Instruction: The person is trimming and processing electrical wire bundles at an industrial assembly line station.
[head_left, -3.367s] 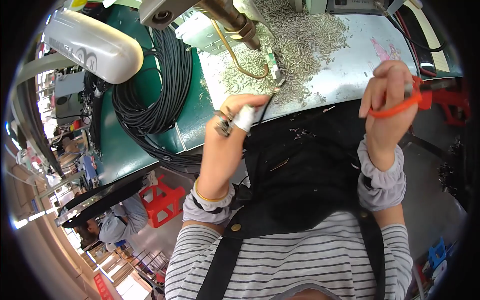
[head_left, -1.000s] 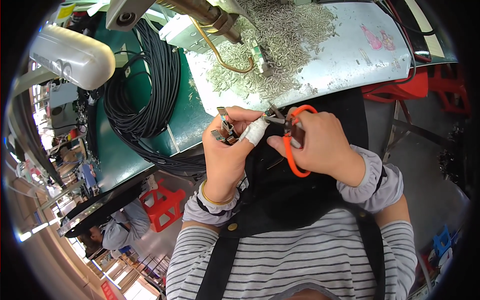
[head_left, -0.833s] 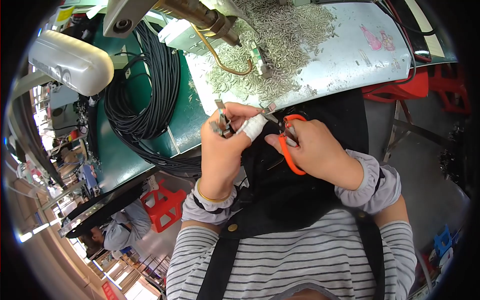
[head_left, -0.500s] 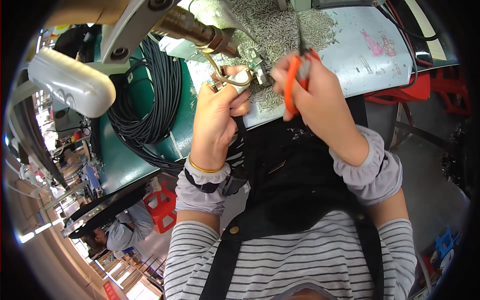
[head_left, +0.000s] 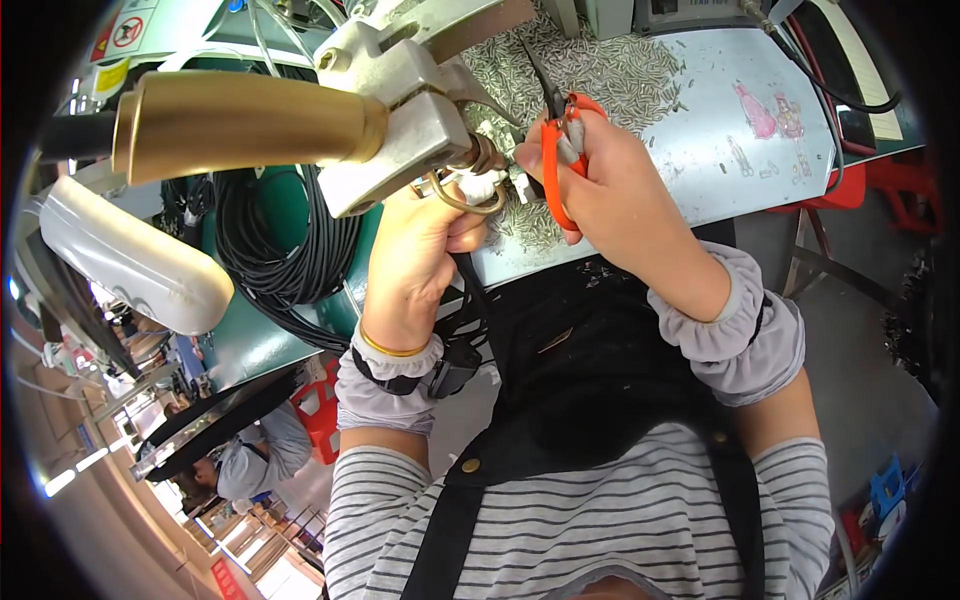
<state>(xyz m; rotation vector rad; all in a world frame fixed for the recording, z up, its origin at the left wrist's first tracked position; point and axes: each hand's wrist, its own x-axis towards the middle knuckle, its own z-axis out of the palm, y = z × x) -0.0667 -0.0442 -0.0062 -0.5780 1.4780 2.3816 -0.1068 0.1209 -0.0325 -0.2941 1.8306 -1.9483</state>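
Observation:
My left hand [head_left: 412, 245] is closed under the clamp end of a machine arm. Its fingers hold something I cannot make out, partly hidden by a brass-coloured wire hook [head_left: 468, 205] and a white wrap at the fingertips. My right hand [head_left: 615, 185] is wrapped round orange-handled pliers [head_left: 556, 185], whose long dark jaws point up and away. Its thumb and fingertips reach toward a small silvery block [head_left: 524, 187] beside my left fingers. Several small metal pins [head_left: 610, 72] lie heaped on the pale mat [head_left: 715, 155] beyond both hands.
The machine arm's gold tube [head_left: 250, 125] and grey metal clamp [head_left: 400, 140] extend over the left side. Coiled black cable [head_left: 285, 240] lies on the green table [head_left: 240, 345]. A white lamp-like housing [head_left: 135, 255] hangs at left. Red stools [head_left: 320, 415] stand beyond the bench.
The machine arm shows much farther down and right in view, its clamp now over my left hand. My right hand and the pliers have shifted left, closer to the left fingers.

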